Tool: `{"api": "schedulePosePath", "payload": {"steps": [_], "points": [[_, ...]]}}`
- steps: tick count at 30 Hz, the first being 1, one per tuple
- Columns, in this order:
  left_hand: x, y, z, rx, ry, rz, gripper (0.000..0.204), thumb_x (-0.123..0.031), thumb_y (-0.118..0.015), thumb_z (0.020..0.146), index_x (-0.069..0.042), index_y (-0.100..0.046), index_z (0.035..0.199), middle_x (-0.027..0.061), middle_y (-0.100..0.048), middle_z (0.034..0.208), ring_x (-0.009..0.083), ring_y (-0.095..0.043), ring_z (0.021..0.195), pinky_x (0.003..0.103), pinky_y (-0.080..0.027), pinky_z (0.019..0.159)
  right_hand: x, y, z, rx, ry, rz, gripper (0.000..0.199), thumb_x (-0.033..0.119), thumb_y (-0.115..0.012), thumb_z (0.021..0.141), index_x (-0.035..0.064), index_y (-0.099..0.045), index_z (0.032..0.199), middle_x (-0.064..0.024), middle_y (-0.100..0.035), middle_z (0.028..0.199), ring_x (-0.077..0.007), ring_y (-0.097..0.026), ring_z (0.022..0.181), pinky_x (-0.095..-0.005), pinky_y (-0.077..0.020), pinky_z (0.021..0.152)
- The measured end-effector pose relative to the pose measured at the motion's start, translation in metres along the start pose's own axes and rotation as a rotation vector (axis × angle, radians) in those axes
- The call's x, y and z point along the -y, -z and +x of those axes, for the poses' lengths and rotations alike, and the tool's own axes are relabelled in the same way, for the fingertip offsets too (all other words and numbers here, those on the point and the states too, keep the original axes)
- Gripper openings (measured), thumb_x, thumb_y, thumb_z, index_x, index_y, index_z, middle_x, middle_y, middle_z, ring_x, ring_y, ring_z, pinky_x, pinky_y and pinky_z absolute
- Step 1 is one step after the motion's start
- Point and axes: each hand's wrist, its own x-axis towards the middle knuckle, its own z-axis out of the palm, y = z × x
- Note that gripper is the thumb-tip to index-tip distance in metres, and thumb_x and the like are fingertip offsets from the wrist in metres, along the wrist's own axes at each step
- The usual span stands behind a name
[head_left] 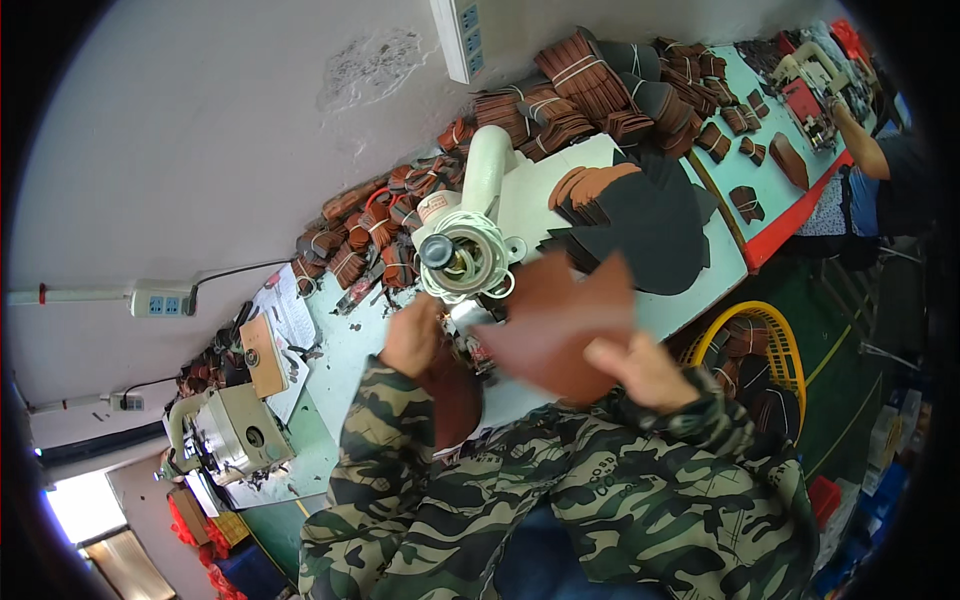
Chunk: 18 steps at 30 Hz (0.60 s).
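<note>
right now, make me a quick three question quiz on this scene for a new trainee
1. Fill in: on the white table, the large black pieces lie to the ____ of the cream machine.
2. Multiple choice: which hand has its thumb on the large brown piece? a) the left b) the right c) neither
3. True or false: the yellow basket stands on top of the white table.

Key:
1. right
2. b, the right hand
3. False: the yellow basket is beside the white table, off its edge.
</note>
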Motion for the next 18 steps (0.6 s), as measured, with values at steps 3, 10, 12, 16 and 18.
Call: {"api": "schedulePosePath", "payload": {"steps": [3, 10, 12, 16, 18], "points": [[0.046, 0.012, -0.022, 0.030, 0.111, 0.745, 0.030, -0.027, -0.062, 0.083, -0.011, -0.059, 0.108, 0.0159, -0.066, 0.085, 0.0338, -0.064, 0.071, 0.043, -0.051, 0.063, 0.033, 0.036, 0.000, -0.580, 0.612, -0.068, 0.028, 0.004, -0.051, 0.089, -0.0015, -0.058, 0.116, -0.0117, -0.059, 0.118, -0.0173, -0.054, 0.110, -0.0315, -0.0406, 0.094], [0.064, -0.005, -0.057, 0.002, 0.126, 0.729, 0.037, -0.027, -0.067, 0.079, -0.015, -0.058, 0.113, 0.0127, -0.063, 0.080, 0.0340, -0.063, 0.070, 0.044, -0.050, 0.062, 0.014, 0.067, 0.015, -0.465, 0.465, -1.270, 0.048, 0.012, -0.073, 0.070, 0.0022, -0.058, 0.115, -0.0155, -0.052, 0.127, -0.0335, -0.046, 0.120, -0.0406, -0.0359, 0.100], [0.062, -0.008, -0.063, -0.122, 0.174, 0.712, 0.034, -0.025, -0.065, 0.080, -0.015, -0.058, 0.112, 0.0125, -0.062, 0.080, 0.0336, -0.063, 0.069, 0.043, -0.051, 0.061, 0.013, 0.051, 0.017, -0.451, 0.498, -1.156, 0.047, 0.013, -0.073, 0.071, 0.0023, -0.059, 0.114, -0.0153, -0.053, 0.126, -0.0331, -0.048, 0.118, -0.0403, -0.0371, 0.099], [0.067, -0.007, -0.069, -0.119, 0.224, 0.687, 0.032, -0.026, -0.065, 0.081, -0.014, -0.058, 0.110, 0.0115, -0.063, 0.083, 0.0343, -0.063, 0.071, 0.043, -0.050, 0.062, 0.007, 0.014, 0.020, -0.180, 0.498, -0.768, 0.039, 0.013, -0.071, 0.076, 0.0009, -0.060, 0.111, -0.0153, -0.064, 0.108, -0.0306, -0.060, 0.099, -0.0380, -0.0463, 0.087], [0.064, -0.001, -0.070, -0.164, 0.111, 0.647, 0.033, -0.025, -0.066, 0.080, -0.014, -0.055, 0.109, 0.0110, -0.063, 0.086, 0.0341, -0.064, 0.069, 0.043, -0.051, 0.058, -0.001, 0.008, 0.019, -0.111, 0.477, -0.720, 0.038, 0.013, -0.070, 0.076, 0.0003, -0.060, 0.111, -0.0156, -0.065, 0.105, -0.0303, -0.062, 0.096, -0.0370, -0.0482, 0.084]]}}
